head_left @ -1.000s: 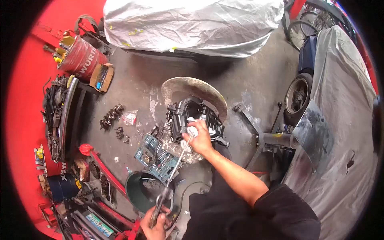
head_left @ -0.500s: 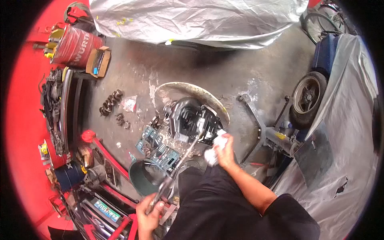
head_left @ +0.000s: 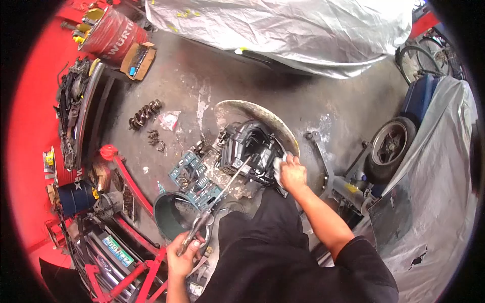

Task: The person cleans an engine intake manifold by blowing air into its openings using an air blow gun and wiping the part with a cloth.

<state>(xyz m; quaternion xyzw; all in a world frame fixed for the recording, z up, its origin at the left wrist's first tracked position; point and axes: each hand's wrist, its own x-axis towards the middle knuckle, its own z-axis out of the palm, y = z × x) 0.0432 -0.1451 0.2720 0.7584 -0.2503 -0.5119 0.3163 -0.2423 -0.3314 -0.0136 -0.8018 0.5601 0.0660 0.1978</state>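
Note:
My left hand (head_left: 184,255) is closed around the handle of a long, thin metal wand (head_left: 227,186), which looks like a blow gun. Its tip reaches up to a black engine part (head_left: 240,146) with open cavities. My right hand (head_left: 294,174) grips a crumpled white rag (head_left: 278,169) against the right side of that part; the fingers partly cover the rag. The black part sits in front of a round, worn, pale-rimmed tray (head_left: 260,108). Left of it lies an open teal tool case (head_left: 188,171) with sockets, and below the case stands a dark green bucket (head_left: 164,214).
A crankshaft (head_left: 145,115) and a plastic bag (head_left: 170,120) lie on the floor to the left. A red metal frame (head_left: 129,177) rises at lower left. To the right are a wheel (head_left: 390,146) and a grey stand (head_left: 348,189). A silver cover (head_left: 303,30) hangs at the back.
My right hand has brought the rag up against the black part's side. My left hand still holds the wand, its tip near the part. The whole view has tilted slightly.

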